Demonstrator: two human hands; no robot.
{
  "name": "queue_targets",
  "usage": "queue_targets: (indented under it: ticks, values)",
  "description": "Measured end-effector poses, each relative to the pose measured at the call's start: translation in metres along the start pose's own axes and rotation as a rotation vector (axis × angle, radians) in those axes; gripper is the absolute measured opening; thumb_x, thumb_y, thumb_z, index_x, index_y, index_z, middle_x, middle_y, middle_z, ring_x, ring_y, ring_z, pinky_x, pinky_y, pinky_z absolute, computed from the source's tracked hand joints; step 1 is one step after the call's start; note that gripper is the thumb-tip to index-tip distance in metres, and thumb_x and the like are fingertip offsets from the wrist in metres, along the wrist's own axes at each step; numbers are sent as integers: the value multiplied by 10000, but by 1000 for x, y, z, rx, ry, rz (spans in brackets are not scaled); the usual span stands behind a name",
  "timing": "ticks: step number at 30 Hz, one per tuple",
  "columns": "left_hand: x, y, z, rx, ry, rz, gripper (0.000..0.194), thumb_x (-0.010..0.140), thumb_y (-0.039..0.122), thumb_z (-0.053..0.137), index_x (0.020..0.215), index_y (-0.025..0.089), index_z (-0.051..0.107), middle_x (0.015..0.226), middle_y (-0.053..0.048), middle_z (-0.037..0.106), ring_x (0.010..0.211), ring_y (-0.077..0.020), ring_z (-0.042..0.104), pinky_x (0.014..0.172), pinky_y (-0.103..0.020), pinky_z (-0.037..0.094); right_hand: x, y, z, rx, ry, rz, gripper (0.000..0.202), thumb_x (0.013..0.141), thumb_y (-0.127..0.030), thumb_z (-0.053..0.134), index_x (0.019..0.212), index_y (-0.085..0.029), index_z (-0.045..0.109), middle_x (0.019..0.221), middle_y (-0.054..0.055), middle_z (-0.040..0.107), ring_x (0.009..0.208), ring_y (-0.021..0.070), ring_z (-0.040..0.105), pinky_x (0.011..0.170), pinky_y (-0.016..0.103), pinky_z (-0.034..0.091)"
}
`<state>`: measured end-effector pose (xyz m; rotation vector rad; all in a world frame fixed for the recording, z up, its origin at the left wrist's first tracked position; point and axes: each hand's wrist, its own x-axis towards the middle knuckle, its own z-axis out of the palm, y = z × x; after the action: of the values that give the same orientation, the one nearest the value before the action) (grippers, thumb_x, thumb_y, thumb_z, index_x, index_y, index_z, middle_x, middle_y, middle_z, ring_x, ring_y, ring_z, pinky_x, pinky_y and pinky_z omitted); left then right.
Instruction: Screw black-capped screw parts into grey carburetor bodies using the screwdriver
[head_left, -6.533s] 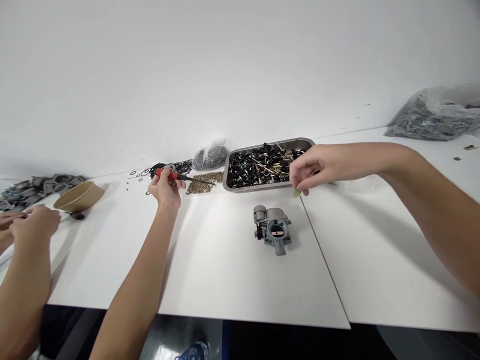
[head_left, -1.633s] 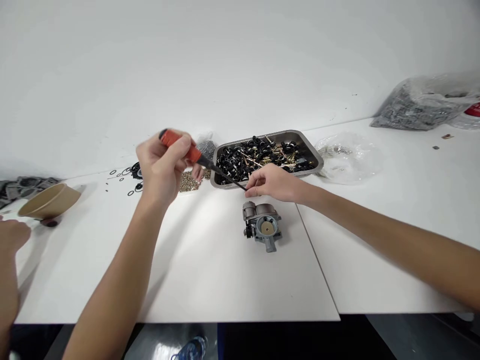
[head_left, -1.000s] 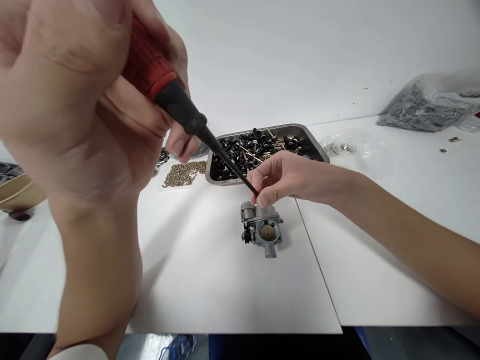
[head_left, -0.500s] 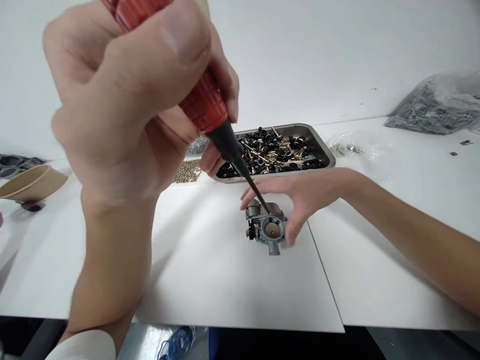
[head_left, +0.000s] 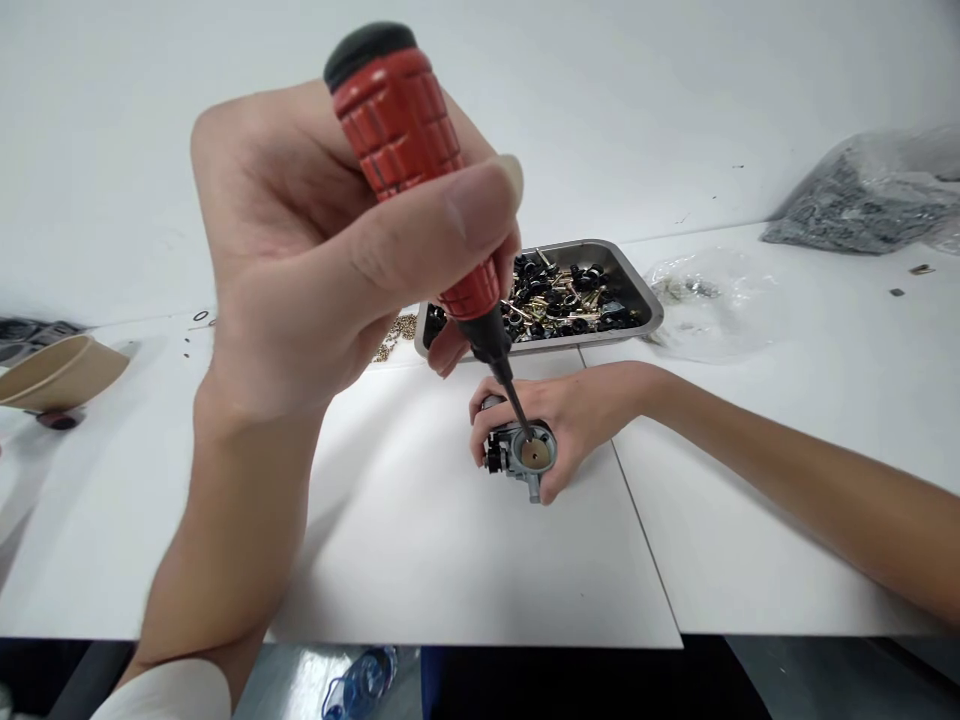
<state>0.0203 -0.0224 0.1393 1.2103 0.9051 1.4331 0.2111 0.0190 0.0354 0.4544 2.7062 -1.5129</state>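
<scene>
Carburetor (head_left: 519,452) sits mid-bench (head_left: 450,560), right hand (head_left: 574,425) wrapped around it from the far side. Screwdriver (head_left: 420,180) tip lands on its round brass-coloured opening, left hand (head_left: 322,260) fisted tight on the red handle. Steel tray (head_left: 637,295) of small parts sits just behind.

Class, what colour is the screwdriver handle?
Red with a black cap, on the screwdriver handle; head view.

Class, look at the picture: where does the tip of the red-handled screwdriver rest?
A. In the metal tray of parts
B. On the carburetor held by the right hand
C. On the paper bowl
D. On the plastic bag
B: the left hand grips the screwdriver, whose tip meets the carburetor steadied by the right hand.
</scene>
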Motion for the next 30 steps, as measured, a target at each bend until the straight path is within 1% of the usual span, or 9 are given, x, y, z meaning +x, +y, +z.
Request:
queue_targets:
  ticks: [3,6,8,9,14,17,19,23,30]
  values:
    - [1,-5,-4,6,-62,6,165,904,150,601,805,136,732,744,-84,637,506,-315,707,279,-313,491,0,1,0,-11,-3,2,561,671,-289,857,1195,-305,659,1335,30,460,1133,213,529,942,267,457]
    - [1,-9,-2,199,-259,205,58,816,188,737,773,150,744,784,-75,668,453,-236,663,315,-326,506,1,1,0,-12,-9,7,562,674,-301,856,1199,-300,652,1355,29,448,1140,214,529,925,262,466]
    - [0,-10,2,303,-395,339,77,790,209,763,743,151,747,795,-63,669,460,-195,636,325,-310,483,1,0,0,-2,-9,11,557,673,-300,858,1192,-298,656,1356,28,446,1145,215,528,927,263,467]
    - [-1,-11,4,315,-438,366,89,787,214,763,732,146,745,778,-57,658,483,-196,639,333,-301,470,1,0,0,3,-8,14,554,672,-296,858,1189,-297,658,1354,28,447,1146,216,527,930,265,466]
    - [-2,-13,7,303,-488,359,170,763,269,784,727,113,726,823,-60,668,512,-149,641,411,-277,472,1,-3,0,1,15,32,556,644,-293,873,1166,-301,681,1325,26,470,1163,234,512,934,281,466]
    - [0,-16,7,360,-563,376,192,823,274,730,701,134,681,875,-55,680,547,-130,647,392,-249,477,1,-4,-2,-9,6,36,552,654,-301,867,1171,-296,675,1322,30,482,1189,240,493,951,286,461]
    - [2,-18,9,383,-615,424,226,855,248,700,665,147,628,776,-21,641,530,-114,635,381,-230,477,2,-4,-3,-9,-15,31,553,664,-306,858,1181,-282,664,1340,36,474,1195,240,489,964,292,458]
    - [8,-24,13,385,-692,547,316,866,138,667,597,167,504,546,58,460,485,-96,605,362,-196,455,3,-3,-4,-3,-42,16,591,653,-353,864,1196,-259,648,1365,48,451,1190,247,489,983,320,458]
    - [11,-27,16,393,-726,590,337,865,77,644,597,176,466,548,57,475,506,-94,602,378,-202,448,3,-5,-4,-18,-40,38,595,657,-380,859,1200,-269,641,1368,48,448,1206,258,479,998,348,458]
